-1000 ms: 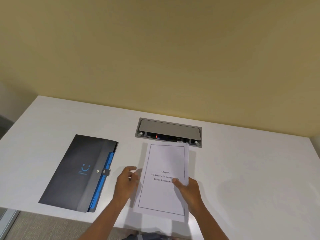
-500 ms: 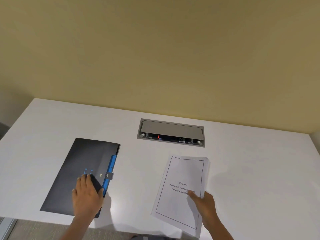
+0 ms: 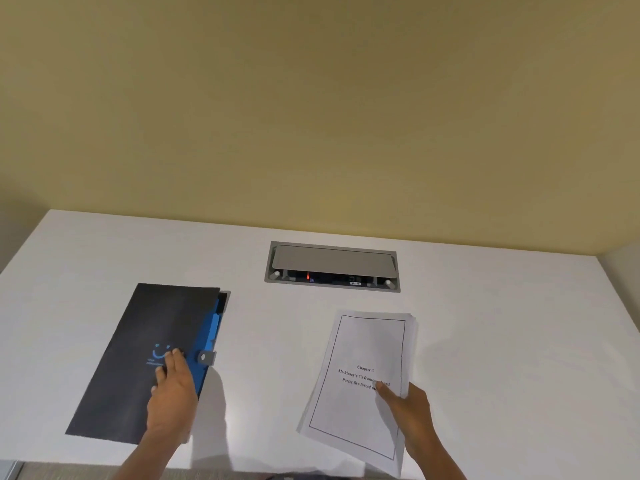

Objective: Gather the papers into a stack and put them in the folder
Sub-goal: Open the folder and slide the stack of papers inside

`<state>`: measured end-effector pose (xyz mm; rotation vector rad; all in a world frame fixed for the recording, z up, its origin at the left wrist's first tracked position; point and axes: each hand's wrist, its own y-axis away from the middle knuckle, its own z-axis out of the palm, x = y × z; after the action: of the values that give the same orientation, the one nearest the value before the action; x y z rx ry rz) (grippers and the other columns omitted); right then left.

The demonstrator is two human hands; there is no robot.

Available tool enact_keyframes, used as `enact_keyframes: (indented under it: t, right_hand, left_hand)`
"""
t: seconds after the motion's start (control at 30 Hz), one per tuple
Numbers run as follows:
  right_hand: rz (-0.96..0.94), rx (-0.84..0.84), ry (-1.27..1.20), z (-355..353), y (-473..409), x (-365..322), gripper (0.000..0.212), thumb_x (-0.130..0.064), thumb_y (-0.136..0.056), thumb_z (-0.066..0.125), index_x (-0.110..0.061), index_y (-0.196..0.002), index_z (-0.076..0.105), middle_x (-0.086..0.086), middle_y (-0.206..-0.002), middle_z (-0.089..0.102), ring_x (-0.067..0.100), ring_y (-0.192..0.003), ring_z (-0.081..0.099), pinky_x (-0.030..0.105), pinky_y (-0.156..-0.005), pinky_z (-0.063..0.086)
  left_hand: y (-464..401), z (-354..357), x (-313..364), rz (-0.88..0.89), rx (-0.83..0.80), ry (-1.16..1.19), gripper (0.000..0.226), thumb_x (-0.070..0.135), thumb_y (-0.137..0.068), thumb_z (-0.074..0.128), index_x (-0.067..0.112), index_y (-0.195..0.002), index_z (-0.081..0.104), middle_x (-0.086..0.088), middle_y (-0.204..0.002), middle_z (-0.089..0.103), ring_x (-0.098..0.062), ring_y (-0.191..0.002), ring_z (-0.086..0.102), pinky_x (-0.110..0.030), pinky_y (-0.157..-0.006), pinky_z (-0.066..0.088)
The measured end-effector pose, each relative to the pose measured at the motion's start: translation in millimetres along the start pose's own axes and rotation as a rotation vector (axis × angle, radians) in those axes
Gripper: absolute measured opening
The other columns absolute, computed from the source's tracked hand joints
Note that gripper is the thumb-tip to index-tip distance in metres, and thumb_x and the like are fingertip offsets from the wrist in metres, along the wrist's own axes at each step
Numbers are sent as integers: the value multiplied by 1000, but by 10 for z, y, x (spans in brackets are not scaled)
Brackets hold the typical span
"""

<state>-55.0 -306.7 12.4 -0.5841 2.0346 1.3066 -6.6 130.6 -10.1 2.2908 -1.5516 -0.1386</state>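
Flap of the folder [image 3: 138, 355] just popped up under the left hand [image 3: 173, 393]; right hand [image 3: 408, 410] pinches the stack [image 3: 363, 344], so it's nearly ready to load.

White table [image 3: 485, 341] — dark folder [image 3: 138, 358], paper stack [image 3: 363, 348] lying apart.

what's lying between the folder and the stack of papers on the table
Nothing: the head view shows only bare white table between the dark folder and the stack of papers.
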Motion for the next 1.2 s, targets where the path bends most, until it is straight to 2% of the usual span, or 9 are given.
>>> enact_keyframes:
  t: [0.17,0.23,0.3,0.53,0.67,0.77,0.83,0.97,1.2]
  right_hand:
    - [-32,3,-31,-126,32,-98,12,-26,-87,87,-25,-99,83,-13,-88,84,16,-90,79,29,-72,59]
    - [-42,5,-48,-215,40,-160,13,-27,-86,88,-25,-98,83,-14,-88,84,15,-88,80,28,-70,59]
    - [-56,14,-68,-329,52,-225,14,-30,-84,89,-26,-95,83,-12,-88,84,11,-83,80,27,-66,60]
    - [-122,22,-93,-824,166,-553,12,-36,-81,91,-35,-91,85,-11,-88,85,5,-73,80,26,-62,58]
    - [-186,50,-125,-1100,317,-837,19,-42,-79,91,-41,-95,83,-14,-89,84,2,-73,80,20,-57,57]
    - [-239,92,-118,-1240,404,-1054,17,-42,-79,90,-33,-91,83,-15,-86,84,-2,-68,77,17,-51,55]
    - [-279,105,-113,-1281,450,-1187,17,-42,-81,89,-31,-92,83,-16,-85,84,-2,-67,76,14,-49,53]
    - [-364,80,-70,-1205,500,-1397,17,-41,-82,89,-29,-93,82,-19,-84,83,-2,-69,77,9,-49,51]
    - [-471,-24,186,-849,484,-1533,8,-35,-90,82,-35,-95,76,-19,-86,81,-5,-76,75,15,-60,54]
  left_hand:
    - [103,-153,263,74,16,65,75,6,-99,54,4,-163,15,-10,-143,62,-21,-105,75,-24,-74,62]
    - [219,-215,427,71,-6,114,75,1,-96,54,9,-163,20,-1,-106,73,-11,-62,65,-18,-47,45]
    - [357,-271,612,78,-54,157,76,-3,-94,53,12,-163,25,7,-71,57,-9,-45,42,-18,-41,29]
    - [675,-438,1229,162,-86,373,78,-3,-99,50,27,-164,19,2,-58,42,-9,-48,39,-25,-46,40]
    - [823,-500,1547,199,-118,545,67,2,-104,41,30,-163,24,-1,-96,61,-21,-77,67,-31,-72,59]
    - [918,-523,1768,214,-153,617,59,7,-107,39,27,-162,30,4,-135,61,-9,-93,62,-22,-92,56]
    - [970,-530,1896,240,-185,631,57,7,-107,39,25,-161,33,2,-152,54,-13,-111,61,-32,-108,51]
    - [1059,-560,2080,259,-241,654,57,5,-107,39,26,-160,33,1,-157,49,-23,-138,54,-43,-114,44]
    - [1105,-639,2148,251,-324,730,59,4,-107,39,28,-160,35,3,-154,53,-19,-136,54,-44,-115,47]
